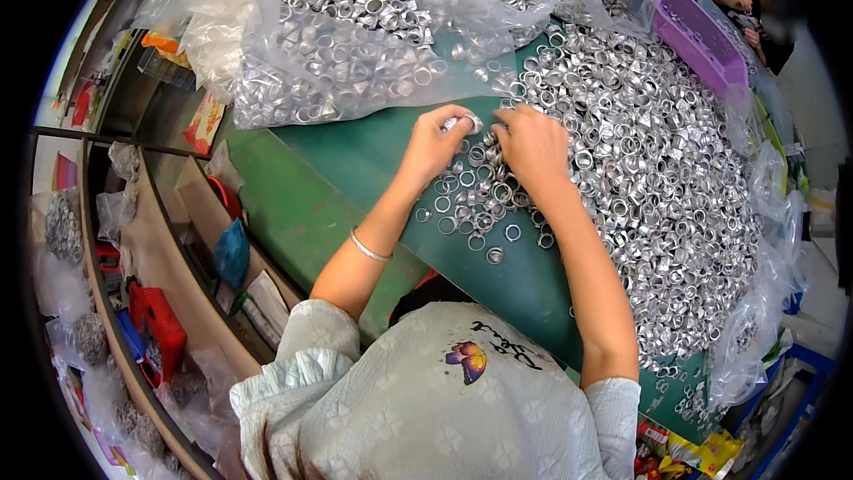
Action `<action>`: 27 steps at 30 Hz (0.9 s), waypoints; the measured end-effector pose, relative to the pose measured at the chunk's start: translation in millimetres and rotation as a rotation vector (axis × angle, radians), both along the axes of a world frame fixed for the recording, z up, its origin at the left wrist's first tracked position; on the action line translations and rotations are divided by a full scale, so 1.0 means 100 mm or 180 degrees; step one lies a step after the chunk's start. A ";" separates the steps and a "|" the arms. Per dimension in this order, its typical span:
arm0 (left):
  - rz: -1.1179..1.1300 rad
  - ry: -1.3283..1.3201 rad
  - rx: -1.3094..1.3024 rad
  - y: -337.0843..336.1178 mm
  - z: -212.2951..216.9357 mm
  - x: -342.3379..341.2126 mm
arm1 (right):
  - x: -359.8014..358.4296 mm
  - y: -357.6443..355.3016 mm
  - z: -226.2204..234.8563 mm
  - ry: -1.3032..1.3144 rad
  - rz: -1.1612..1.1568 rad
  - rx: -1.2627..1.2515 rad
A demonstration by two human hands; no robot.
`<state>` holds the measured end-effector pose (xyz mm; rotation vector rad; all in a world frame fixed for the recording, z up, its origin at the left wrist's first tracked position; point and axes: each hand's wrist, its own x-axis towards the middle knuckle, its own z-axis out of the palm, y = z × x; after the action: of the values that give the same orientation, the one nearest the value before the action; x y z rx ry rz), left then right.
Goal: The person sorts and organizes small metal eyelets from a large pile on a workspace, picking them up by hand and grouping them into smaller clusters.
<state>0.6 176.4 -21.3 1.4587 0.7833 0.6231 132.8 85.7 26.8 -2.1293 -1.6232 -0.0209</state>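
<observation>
My left hand (435,144) is above the green tabletop with its fingers closed around a few silvery metal rings (474,124); one shows at the fingertips and the others are partly hidden. Just to the right, my right hand (537,144) has its fingers bent, thumb and forefinger slightly apart, with nothing visible between them. Below and between both hands lies a loose scatter of metal rings (487,191). It meets a large heap of similar rings (657,187) beside my right forearm.
Clear plastic bags full of rings (342,62) lie at the far side. A purple basket (702,40) stands beyond the heap, near another person (755,13) at the far right. Wooden shelves on the left hold a red case (157,333) and a blue bag (233,253).
</observation>
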 end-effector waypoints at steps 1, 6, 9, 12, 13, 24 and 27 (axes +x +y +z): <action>-0.0057 -0.0244 -0.0501 -0.03 0.06 -0.01 | 0.01 0.08 -0.04 -0.0242 0.0073 -0.0243; -0.0290 -0.1329 -0.2792 -0.17 0.21 -0.15 | 0.10 0.14 -0.07 -0.0086 0.0118 -0.0334; -0.0300 -0.1680 -0.3409 -0.34 0.29 -0.23 | 0.35 -0.11 -0.17 0.1659 0.0385 0.0562; -0.0238 -0.1440 -0.3771 -0.50 0.38 -0.23 | 0.34 -0.47 0.10 0.4280 -0.0253 -0.0301; -0.0232 -0.1217 -0.3847 -0.57 0.41 -0.19 | 0.33 -0.60 0.09 0.4704 -0.0128 -0.0188; -0.0818 -0.2794 -0.4339 -1.01 0.29 0.21 | -0.45 -0.73 0.42 0.0575 0.0153 0.1064; 0.0080 -0.2456 -0.3448 -0.80 0.82 0.38 | -0.30 -0.36 0.49 0.0301 0.0101 0.1790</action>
<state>38.5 96.0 60.5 0.1672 0.3821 0.5676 102.6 50.0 76.3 -1.6469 -1.3897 -0.3226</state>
